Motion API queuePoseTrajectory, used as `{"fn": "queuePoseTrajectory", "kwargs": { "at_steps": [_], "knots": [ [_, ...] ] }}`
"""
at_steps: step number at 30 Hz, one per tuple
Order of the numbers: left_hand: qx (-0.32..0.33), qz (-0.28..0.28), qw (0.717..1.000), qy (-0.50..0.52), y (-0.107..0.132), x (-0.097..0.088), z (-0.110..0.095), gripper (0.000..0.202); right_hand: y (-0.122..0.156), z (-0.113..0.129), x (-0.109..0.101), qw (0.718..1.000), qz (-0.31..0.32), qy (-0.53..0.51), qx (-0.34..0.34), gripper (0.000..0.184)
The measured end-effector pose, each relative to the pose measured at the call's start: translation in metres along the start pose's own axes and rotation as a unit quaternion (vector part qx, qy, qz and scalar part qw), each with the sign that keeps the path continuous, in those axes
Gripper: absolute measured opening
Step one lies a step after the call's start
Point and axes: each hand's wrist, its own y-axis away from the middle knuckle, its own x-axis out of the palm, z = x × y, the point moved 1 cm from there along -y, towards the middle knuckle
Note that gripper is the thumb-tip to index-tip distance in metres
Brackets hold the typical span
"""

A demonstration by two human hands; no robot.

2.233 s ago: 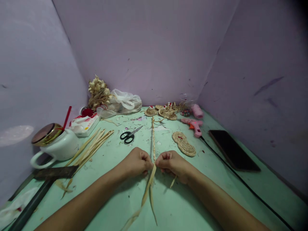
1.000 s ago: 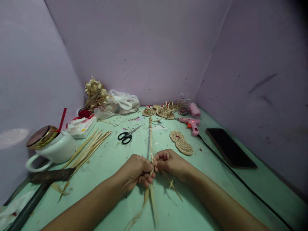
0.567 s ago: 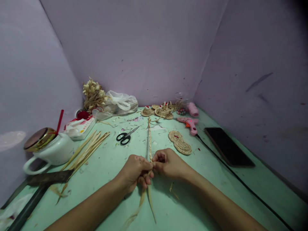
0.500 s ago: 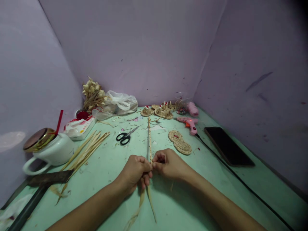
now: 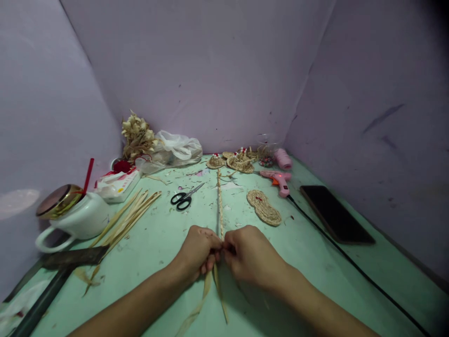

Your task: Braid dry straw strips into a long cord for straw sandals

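A thin straw-coloured braid [image 5: 220, 201] runs straight from the far side of the table toward me. At its near end my left hand [image 5: 200, 250] is closed in a pinch on it. My right hand [image 5: 250, 252] presses close against the left, its fingers also closed at the braid's end; the strand between its fingertips is mostly hidden. Loose flat fibre strands [image 5: 198, 306] hang below my hands toward the table's near edge. Right of the braid lies a flat coiled straw piece [image 5: 264, 207] shaped like a figure eight, with a small red mark.
Black-handled scissors [image 5: 185, 196] lie left of the braid; loose fibre strips [image 5: 135, 215], a hammer-like tool [image 5: 75, 257] and a white mug [image 5: 84, 220] are farther left. To the right are a pink glue gun [image 5: 279, 181] with its cord and a phone [image 5: 335, 214]. Small straw hats [image 5: 240, 162] stand behind.
My right hand has turned and moved slightly down, its knuckles now more toward the camera. My left hand keeps its pinch on the braid. The whole view has shifted slightly.
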Motion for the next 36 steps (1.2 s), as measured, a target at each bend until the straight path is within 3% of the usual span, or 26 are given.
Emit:
{"fn": "queuePoseTrajectory", "kwargs": {
  "at_steps": [4, 7, 10, 12, 15, 17, 21, 24, 30, 36],
  "knots": [
    [-0.003, 0.007, 1.0, 0.014, -0.001, -0.002, 0.002, 0.012, 0.005, 0.011, 0.002, 0.998, 0.014, 0.027, -0.053, 0.02],
    [0.011, 0.032, 0.999, -0.012, -0.002, -0.003, 0.003, 0.011, 0.007, 0.011, 0.001, 0.997, 0.028, 0.037, -0.054, 0.019],
    [0.035, 0.045, 0.998, -0.017, -0.001, -0.003, 0.0, 0.008, 0.003, 0.0, -0.007, 0.998, 0.053, -0.034, -0.023, 0.018],
    [0.043, 0.049, 0.998, -0.013, 0.001, -0.002, -0.003, 0.009, -0.003, -0.012, -0.014, 0.99, 0.047, -0.129, 0.034, 0.022],
    [0.047, 0.066, 0.997, -0.007, 0.005, -0.001, -0.007, 0.014, -0.012, -0.026, -0.023, 0.95, -0.003, -0.269, 0.16, 0.022],
    [0.051, 0.075, 0.996, -0.001, 0.006, -0.002, -0.007, 0.016, -0.014, -0.026, -0.023, 0.912, 0.026, -0.345, 0.219, 0.016],
    [0.056, 0.078, 0.995, 0.017, 0.004, -0.003, -0.005, 0.019, -0.012, -0.014, -0.011, 0.842, 0.147, -0.477, 0.207, 0.009],
    [0.061, 0.078, 0.995, 0.023, 0.002, -0.004, -0.003, 0.018, -0.011, -0.01, -0.002, 0.806, 0.171, -0.525, 0.214, 0.007],
    [0.071, 0.08, 0.994, -0.007, 0.004, -0.003, -0.006, 0.016, -0.015, -0.016, 0.003, 0.843, 0.116, -0.474, 0.226, 0.013],
    [0.053, 0.085, 0.992, -0.071, 0.005, -0.007, -0.012, 0.015, -0.017, -0.021, 0.003, 0.843, 0.1, -0.474, 0.235, 0.006]
  ]
}}
